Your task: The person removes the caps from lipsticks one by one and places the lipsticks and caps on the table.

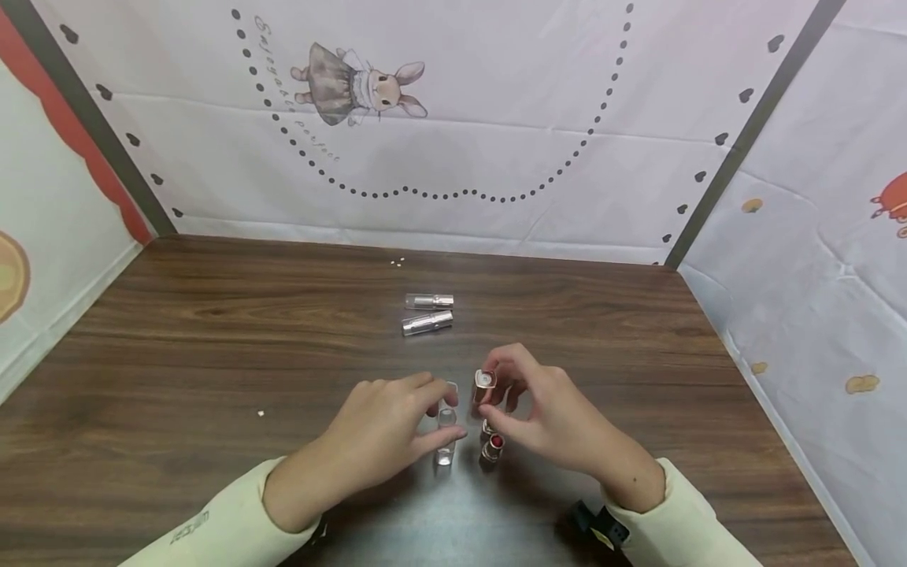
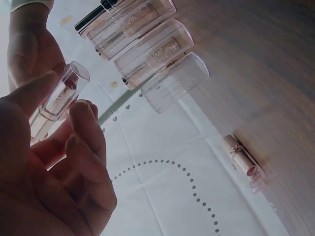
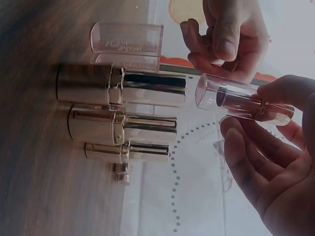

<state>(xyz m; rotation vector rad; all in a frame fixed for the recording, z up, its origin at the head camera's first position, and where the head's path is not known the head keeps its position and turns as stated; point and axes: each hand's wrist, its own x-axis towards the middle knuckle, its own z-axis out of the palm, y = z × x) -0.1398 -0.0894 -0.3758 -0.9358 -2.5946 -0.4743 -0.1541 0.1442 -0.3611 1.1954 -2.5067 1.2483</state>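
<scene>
My right hand (image 1: 546,405) pinches a lipstick (image 3: 248,103) above the table, thumb on one side and fingers on the other. It is upside down: the clear cap points down and the base up. Below that hand, several uncapped gold lipstick tubes (image 3: 120,86) stand upright in a row; the head view shows the nearest one (image 1: 492,449) with its red tip. My left hand (image 1: 383,417) hovers over a row of clear caps (image 2: 174,81) standing on the table, its thumb and fingers apart with nothing between them. It partly hides the caps (image 1: 445,455) in the head view.
Two capped lipsticks (image 1: 427,323) lie side by side farther back on the brown wooden table (image 1: 212,331). Small white bits (image 1: 397,262) lie near the back edge, another bit (image 1: 260,413) at left. Printed white cloth (image 1: 482,94) walls the back and sides.
</scene>
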